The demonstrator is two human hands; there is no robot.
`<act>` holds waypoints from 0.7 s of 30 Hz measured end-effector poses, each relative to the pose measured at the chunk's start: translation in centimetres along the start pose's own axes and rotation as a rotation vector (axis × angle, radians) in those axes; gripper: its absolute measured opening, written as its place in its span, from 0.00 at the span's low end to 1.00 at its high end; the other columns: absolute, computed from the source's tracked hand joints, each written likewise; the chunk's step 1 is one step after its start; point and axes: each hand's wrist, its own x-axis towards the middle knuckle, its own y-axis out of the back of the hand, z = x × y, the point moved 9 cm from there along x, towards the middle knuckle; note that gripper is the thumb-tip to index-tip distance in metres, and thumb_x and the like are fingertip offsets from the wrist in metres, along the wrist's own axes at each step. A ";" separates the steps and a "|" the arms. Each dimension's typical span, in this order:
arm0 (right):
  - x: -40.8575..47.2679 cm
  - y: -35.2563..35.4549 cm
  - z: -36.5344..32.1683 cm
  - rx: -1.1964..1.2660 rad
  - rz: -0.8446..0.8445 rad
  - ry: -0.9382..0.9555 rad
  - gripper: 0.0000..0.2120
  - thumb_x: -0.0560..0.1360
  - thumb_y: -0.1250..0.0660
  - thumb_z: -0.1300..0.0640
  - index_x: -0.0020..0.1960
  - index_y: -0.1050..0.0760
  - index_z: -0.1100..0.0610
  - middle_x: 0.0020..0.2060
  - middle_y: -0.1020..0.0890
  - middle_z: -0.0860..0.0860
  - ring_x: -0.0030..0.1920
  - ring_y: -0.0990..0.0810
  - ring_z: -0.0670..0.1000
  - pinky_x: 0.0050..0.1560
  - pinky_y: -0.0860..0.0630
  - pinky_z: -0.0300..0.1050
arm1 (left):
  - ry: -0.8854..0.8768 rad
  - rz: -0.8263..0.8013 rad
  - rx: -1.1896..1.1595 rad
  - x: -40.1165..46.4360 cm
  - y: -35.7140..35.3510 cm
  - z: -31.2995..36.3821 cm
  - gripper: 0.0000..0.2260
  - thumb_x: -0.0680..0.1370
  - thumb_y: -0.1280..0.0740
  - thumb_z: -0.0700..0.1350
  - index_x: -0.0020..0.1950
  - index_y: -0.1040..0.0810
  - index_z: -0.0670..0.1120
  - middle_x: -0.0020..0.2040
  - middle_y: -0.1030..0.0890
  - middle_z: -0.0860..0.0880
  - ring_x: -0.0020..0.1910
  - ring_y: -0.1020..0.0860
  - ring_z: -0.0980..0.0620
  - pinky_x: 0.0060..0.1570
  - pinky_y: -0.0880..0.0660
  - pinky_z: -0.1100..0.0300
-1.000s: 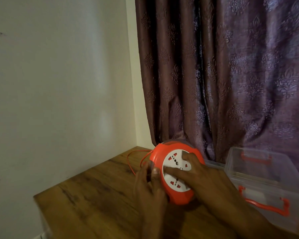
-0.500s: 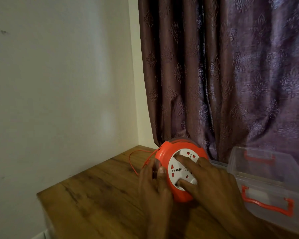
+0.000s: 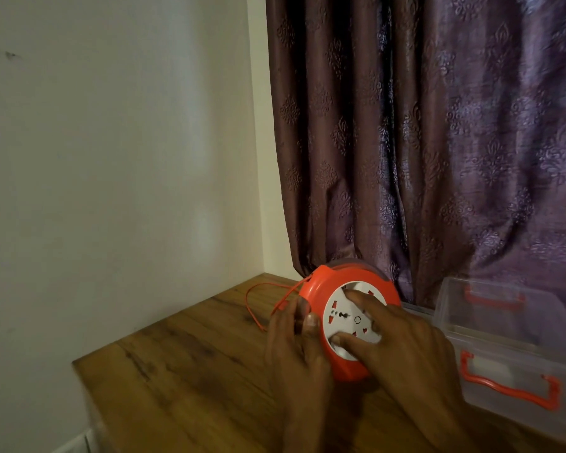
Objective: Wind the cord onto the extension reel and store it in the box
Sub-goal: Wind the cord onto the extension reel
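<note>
An orange extension reel [image 3: 317, 286] with a white socket face [image 3: 340, 317] stands tilted on its edge on the wooden table [image 3: 183, 364]. My left hand [image 3: 296, 341] grips the reel's left rim. My right hand [image 3: 402, 344] lies on the socket face with fingers spread across it. A thin orange cord [image 3: 252, 308] loops loosely on the table to the left of the reel and runs into it. A clear plastic box [image 3: 504, 325] with orange handles sits to the right, open at the top.
A white wall stands close on the left, and a purple patterned curtain [image 3: 438, 142] hangs right behind the reel and box. The table's left edge [image 3: 79, 371] drops off near the wall.
The white socket face has turned under my right hand, whose fingers shifted around it. The loose cord loop on the table looks slightly smaller. My left hand stays on the rim.
</note>
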 end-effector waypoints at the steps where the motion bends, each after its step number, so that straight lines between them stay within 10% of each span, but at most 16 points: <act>1: 0.0 -0.1 0.1 -0.003 0.001 -0.005 0.36 0.61 0.41 0.25 0.67 0.44 0.29 0.56 0.22 0.41 0.56 0.24 0.47 0.51 0.28 0.42 | -0.004 -0.001 0.005 0.0 0.0 -0.1 0.20 0.77 0.39 0.53 0.67 0.29 0.49 0.64 0.24 0.47 0.58 0.24 0.47 0.60 0.25 0.48; 12: -0.3 0.1 -2.6 -0.153 -0.040 0.263 0.32 0.73 0.50 0.32 0.66 0.70 0.28 0.63 0.37 0.44 0.58 0.27 0.45 0.46 0.27 0.38 | -0.006 0.160 -0.119 0.3 1.7 -0.2 0.14 0.75 0.40 0.56 0.60 0.28 0.56 0.58 0.22 0.52 0.49 0.22 0.55 0.42 0.26 0.66; 21: 0.1 -0.6 -2.1 -0.203 -0.103 0.332 0.28 0.76 0.49 0.37 0.73 0.57 0.36 0.67 0.35 0.44 0.61 0.29 0.47 0.54 0.25 0.45 | 0.015 0.195 -0.152 0.4 2.2 -0.7 0.17 0.73 0.41 0.58 0.59 0.28 0.55 0.55 0.23 0.54 0.48 0.23 0.56 0.43 0.26 0.65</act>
